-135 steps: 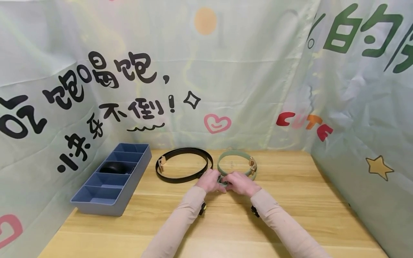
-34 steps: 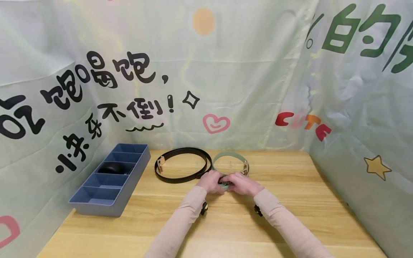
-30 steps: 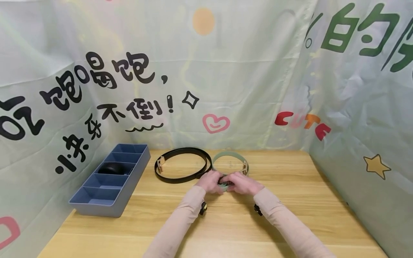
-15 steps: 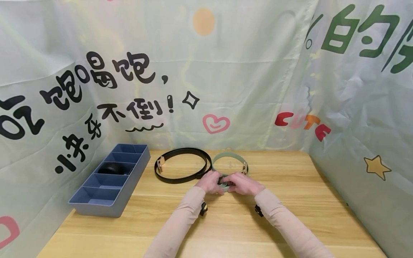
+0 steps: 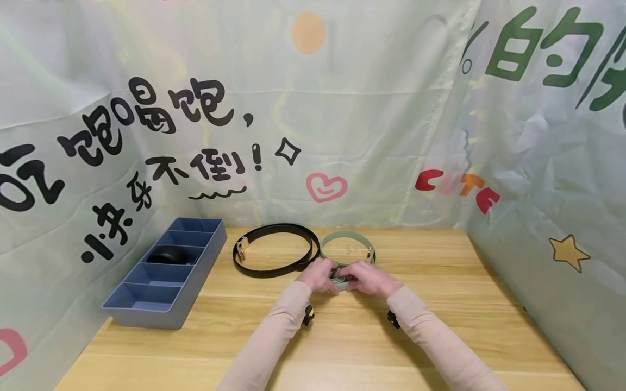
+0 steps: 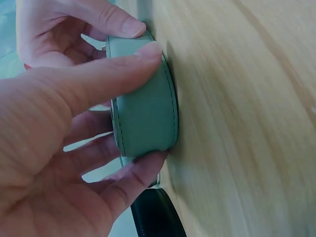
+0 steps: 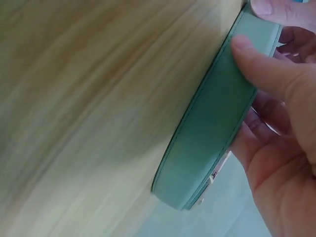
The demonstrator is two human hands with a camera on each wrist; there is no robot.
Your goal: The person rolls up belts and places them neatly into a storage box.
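Observation:
A pale green belt (image 5: 348, 234) stands on its edge on the table, part of it wound into a tight coil (image 5: 339, 281) between my hands. The rest makes a loose loop behind them, with a gold buckle (image 5: 370, 254) at its right side. My left hand (image 5: 319, 276) holds the coil from the left, thumb on the stitched outer strap (image 6: 143, 113) in the left wrist view. From the right, my right hand (image 5: 369, 278) grips the same coil, thumb along the strap (image 7: 212, 113) in the right wrist view. The fingers partly hide the coil.
A black belt (image 5: 254, 271) with a gold buckle lies in a wide loop just left of the green one. Farther left stands a blue-grey divided box (image 5: 178, 304) with a coiled black belt (image 5: 168, 254) in one compartment. Printed cloth (image 5: 381, 136) walls the table's back and sides.
Since the oldest frame, the green coil has grown and its loose loop has shrunk. The gold buckle has shifted left. In the last second both hands have hardly moved.

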